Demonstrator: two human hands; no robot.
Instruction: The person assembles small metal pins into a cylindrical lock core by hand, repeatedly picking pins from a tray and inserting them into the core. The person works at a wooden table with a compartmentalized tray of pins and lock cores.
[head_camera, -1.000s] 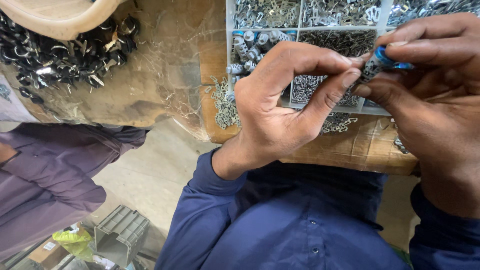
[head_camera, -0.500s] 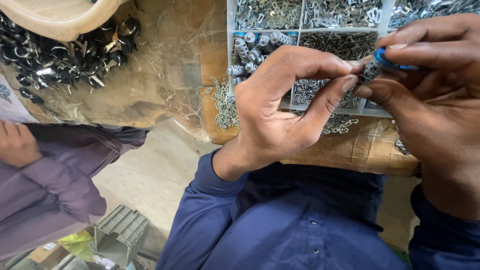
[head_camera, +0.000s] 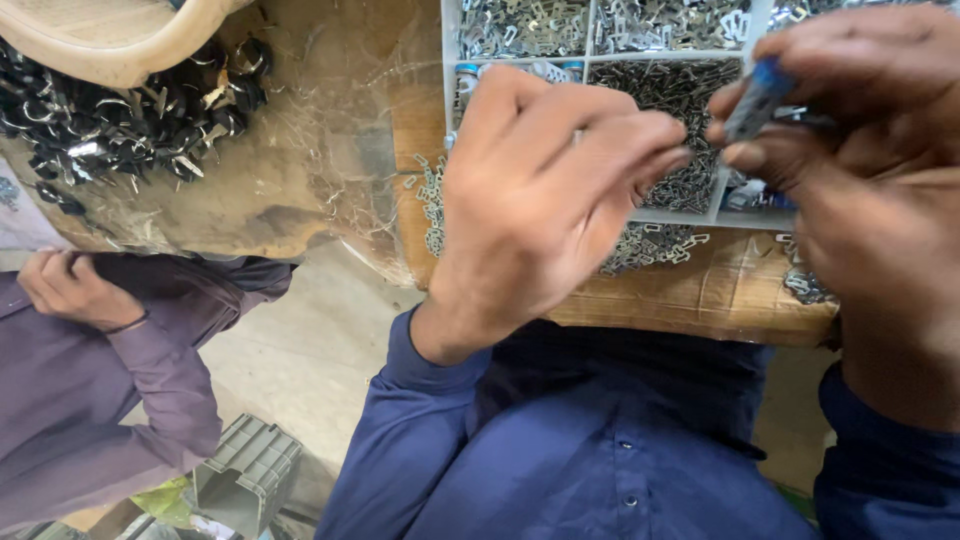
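At the frame's upper right, the right hand (head_camera: 880, 200) pinches a small blue-capped metal part (head_camera: 755, 100) above the white compartment tray (head_camera: 585, 45). The left hand (head_camera: 545, 200), fingers curled, seemingly empty, nears it. An assembly step, I judge; next calls for fine fingertip alignment.

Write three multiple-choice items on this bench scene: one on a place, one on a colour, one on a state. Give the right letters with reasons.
1. Where does the white compartment tray of small metal clips lie?
A. on the wooden bench top
B. on the floor
C. on the person's lap

2. What colour are the person's own sleeves?
A. red
B. dark blue
C. white

3. What is the right hand doing?
A. lying flat and empty
B. pinching a small blue-ended part
C. resting in a pocket

Answers: 1 A, the tray sits on the wooden bench top. 2 B, the sleeve below the left hand is dark blue. 3 B, the small blue-ended part sits in its fingertip grip.
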